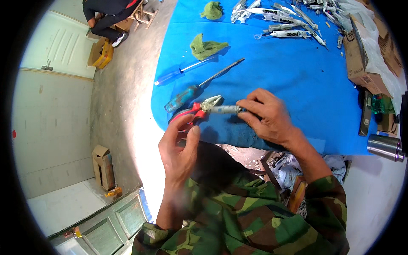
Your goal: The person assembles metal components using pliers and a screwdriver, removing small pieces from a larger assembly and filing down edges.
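My right hand (270, 117) pinches the end of a short, slim white tube-shaped piece (225, 109) between thumb and fingers. The piece's other end points left, beside the jaws of the red-handled pliers (198, 108) on the blue table cover. My left hand (178, 146) is raised by the pliers' handles, thumb and fingers apart, with nothing visible between them; it partly hides the handles. Just beyond the pliers lies a screwdriver with a worn teal handle (182, 98). Farther off is another screwdriver with a clear blue handle (169, 77).
Two crumpled green cloths (205, 46) (211, 10) lie toward the back. Several similar white tubes (289, 33) are heaped at the far right. Cardboard boxes (355, 55) and a metal cup (384, 147) line the right edge. A seated person (111, 21) is at the far left.
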The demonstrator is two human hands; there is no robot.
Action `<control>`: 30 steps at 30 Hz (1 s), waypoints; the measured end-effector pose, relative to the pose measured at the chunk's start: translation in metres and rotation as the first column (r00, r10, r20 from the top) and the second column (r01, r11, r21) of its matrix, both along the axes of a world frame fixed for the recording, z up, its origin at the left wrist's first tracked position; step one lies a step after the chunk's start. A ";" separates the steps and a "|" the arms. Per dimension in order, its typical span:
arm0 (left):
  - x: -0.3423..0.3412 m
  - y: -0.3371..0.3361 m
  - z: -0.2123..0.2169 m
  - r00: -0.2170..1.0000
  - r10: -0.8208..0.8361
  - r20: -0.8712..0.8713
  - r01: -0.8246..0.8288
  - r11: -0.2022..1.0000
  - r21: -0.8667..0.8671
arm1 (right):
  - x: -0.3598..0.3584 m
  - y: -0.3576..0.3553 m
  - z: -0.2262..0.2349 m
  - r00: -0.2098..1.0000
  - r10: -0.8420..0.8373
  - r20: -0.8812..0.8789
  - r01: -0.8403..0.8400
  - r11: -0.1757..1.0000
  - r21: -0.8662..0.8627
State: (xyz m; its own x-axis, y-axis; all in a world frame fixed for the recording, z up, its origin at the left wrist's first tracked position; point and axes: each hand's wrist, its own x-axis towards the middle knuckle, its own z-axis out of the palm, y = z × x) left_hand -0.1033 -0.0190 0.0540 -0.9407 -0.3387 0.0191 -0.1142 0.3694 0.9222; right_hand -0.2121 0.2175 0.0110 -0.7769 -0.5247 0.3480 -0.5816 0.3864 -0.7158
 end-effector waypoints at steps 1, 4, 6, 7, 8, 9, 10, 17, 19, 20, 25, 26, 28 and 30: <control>-0.001 -0.003 0.001 1.000 0.004 0.004 -0.003 0.995 -0.097 | -0.003 0.000 -0.003 1.000 -0.027 -0.009 0.027 1.000 0.013; -0.002 -0.018 -0.009 0.995 -0.024 -0.094 -0.003 0.960 -0.280 | -0.009 0.001 -0.011 0.995 -0.093 -0.045 0.095 0.994 0.055; -0.004 -0.022 -0.010 0.988 -0.070 -0.137 -0.010 0.861 -0.509 | -0.008 0.000 -0.012 0.991 -0.111 -0.076 0.118 0.989 0.088; -0.005 -0.023 -0.011 0.983 -0.099 -0.154 -0.016 0.791 -0.612 | -0.009 0.000 -0.014 0.991 -0.115 -0.072 0.121 0.989 0.083; -0.006 -0.022 -0.013 0.983 -0.093 -0.157 -0.023 0.790 -0.613 | -0.010 -0.001 -0.014 0.991 -0.117 -0.070 0.122 0.990 0.075; -0.006 -0.021 -0.014 0.984 -0.093 -0.151 -0.024 0.774 -0.633 | -0.010 -0.002 -0.014 0.991 -0.119 -0.068 0.124 0.990 0.067; -0.006 -0.021 -0.015 0.985 -0.093 -0.144 -0.024 0.757 -0.653 | -0.010 -0.001 -0.014 0.991 -0.119 -0.058 0.124 0.990 0.072; -0.020 -0.024 -0.011 0.988 -0.079 -0.134 -0.047 0.670 -0.741 | -0.008 0.000 -0.011 0.989 -0.125 -0.076 0.132 0.986 0.099; -0.021 -0.021 -0.014 0.985 -0.099 -0.139 -0.034 0.683 -0.729 | -0.007 0.002 -0.011 0.989 -0.127 -0.082 0.135 0.986 0.097; -0.022 -0.018 -0.016 0.983 -0.113 -0.142 -0.025 0.692 -0.722 | -0.007 0.002 -0.011 0.988 -0.129 -0.082 0.136 0.986 0.098; -0.021 -0.015 -0.022 0.982 -0.113 -0.151 -0.034 0.681 -0.732 | -0.006 0.001 -0.010 0.986 -0.152 -0.071 0.158 0.983 0.089; -0.020 -0.019 -0.023 0.982 -0.108 -0.154 -0.043 0.667 -0.744 | -0.006 0.001 -0.009 0.986 -0.148 -0.072 0.155 0.984 0.091; -0.019 -0.024 -0.023 0.983 -0.101 -0.156 -0.053 0.652 -0.756 | -0.007 0.001 -0.010 0.987 -0.142 -0.077 0.149 0.984 0.093; -0.017 -0.027 -0.023 0.984 -0.096 -0.153 -0.054 0.653 -0.755 | -0.007 0.002 -0.012 0.987 -0.139 -0.085 0.146 0.985 0.091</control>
